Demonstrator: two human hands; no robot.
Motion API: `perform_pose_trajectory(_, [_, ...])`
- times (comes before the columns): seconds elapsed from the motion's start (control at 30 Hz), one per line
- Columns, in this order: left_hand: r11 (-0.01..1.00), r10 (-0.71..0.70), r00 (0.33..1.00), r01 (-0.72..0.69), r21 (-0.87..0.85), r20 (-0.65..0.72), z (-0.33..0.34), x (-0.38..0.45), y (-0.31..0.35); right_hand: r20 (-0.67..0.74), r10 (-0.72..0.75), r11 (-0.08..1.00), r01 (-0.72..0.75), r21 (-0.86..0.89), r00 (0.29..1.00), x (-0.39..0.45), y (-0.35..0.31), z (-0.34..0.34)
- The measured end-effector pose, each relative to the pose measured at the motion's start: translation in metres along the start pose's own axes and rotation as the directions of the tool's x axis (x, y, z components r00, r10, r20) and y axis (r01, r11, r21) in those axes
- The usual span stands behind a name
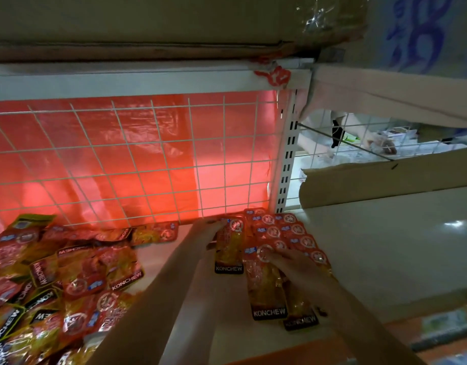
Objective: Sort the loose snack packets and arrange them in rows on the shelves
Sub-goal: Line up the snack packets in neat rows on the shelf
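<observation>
Snack packets: loose heap [55,280] near left on shelf [358,246], unsorted. Right hand [293,264] flat, fingers straight, pressing overlapped rows [285,238] at right. Left hand [208,230] fingers clamped on one packet [229,248] beside rows. Wire grid [137,159] behind. Roughly quarter done.

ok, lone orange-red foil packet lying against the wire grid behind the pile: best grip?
Pinch the orange-red foil packet by its near long edge, coming from the front. It lies flat on the white shelf, with the wire grid blocking its far side and the loose pile crowding its left.
</observation>
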State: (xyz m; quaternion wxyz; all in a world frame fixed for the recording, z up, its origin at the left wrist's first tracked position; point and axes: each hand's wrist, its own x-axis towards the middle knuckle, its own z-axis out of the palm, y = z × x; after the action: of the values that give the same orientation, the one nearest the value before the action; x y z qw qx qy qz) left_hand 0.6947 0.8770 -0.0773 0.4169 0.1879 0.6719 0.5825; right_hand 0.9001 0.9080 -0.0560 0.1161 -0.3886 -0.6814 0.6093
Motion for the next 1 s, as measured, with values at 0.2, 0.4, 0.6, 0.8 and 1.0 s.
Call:
perform_pose_trajectory(0.2, [0.931, 0.134, 0.99, -0.11, 0.349, -0.046, 0.005, 0.024, 0.003, 0.056, -0.149, 0.938, 0.159, -0.308, 0.987, 0.015, -0.007, -0.008])
perform_pose_trajectory(0.4, [0.823, 0.174, 0.984, -0.13, 0.553, -0.027, 0.004, 0.033, 0.004, 0.197, -0.158, 0.866, 0.232, -0.444, 0.968, 0.043, -0.017, -0.014])
perform_pose_trajectory(0.6, [0.93, 0.058, 0.998, -0.039, 0.366, -0.041, -0.001, 0.029, 0.01, 0.264, -0.193, 0.692, 0.322, -0.646, 0.945, 0.073, -0.03, -0.018])
perform_pose_trajectory(0.8, [0.963, 0.031, 0.999, -0.024, 0.268, -0.021, -0.004, 0.031, 0.01, 0.285, -0.166, 0.717, 0.313, -0.623, 0.944, 0.102, -0.041, -0.022])
perform_pose_trajectory(1.0, [0.955, 0.027, 0.999, -0.018, 0.297, -0.025, -0.004, 0.035, 0.003, 0.228, -0.276, 0.581, 0.351, -0.734, 0.934, 0.123, -0.043, -0.016])
